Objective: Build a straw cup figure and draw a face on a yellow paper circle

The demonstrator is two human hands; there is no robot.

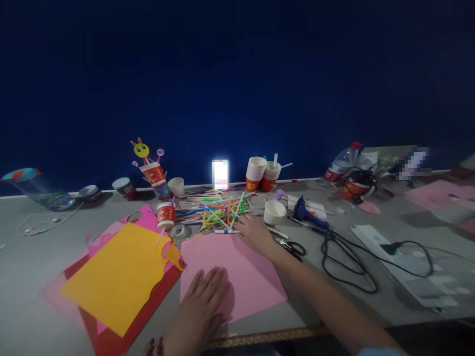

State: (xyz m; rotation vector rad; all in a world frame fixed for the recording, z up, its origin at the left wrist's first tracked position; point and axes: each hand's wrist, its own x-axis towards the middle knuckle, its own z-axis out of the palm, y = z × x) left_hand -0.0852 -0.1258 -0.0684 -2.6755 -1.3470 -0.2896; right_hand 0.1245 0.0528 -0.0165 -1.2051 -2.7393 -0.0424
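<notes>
A pink sheet (245, 277) lies on the table in front of me. My left hand (204, 301) rests flat on its left part, fingers spread. At the sheet's top edge is my right hand (254, 232), its fingertips at the right end of a white and blue marker (224, 231); whether they grip it is too small to tell. Behind the marker lies a heap of colored straws and sticks (215, 212). Black-handled scissors (295, 247) lie right of my right hand, near a white paper cup (274, 212).
Yellow paper (118, 277) tops colored sheets at left. Beyond stand a decorated cup figure (153, 173) and stacked cups (256, 173). A blue glue gun (308, 213), black cable (347, 287), power strip (389, 262) and plastic bottle (339, 165) are at right.
</notes>
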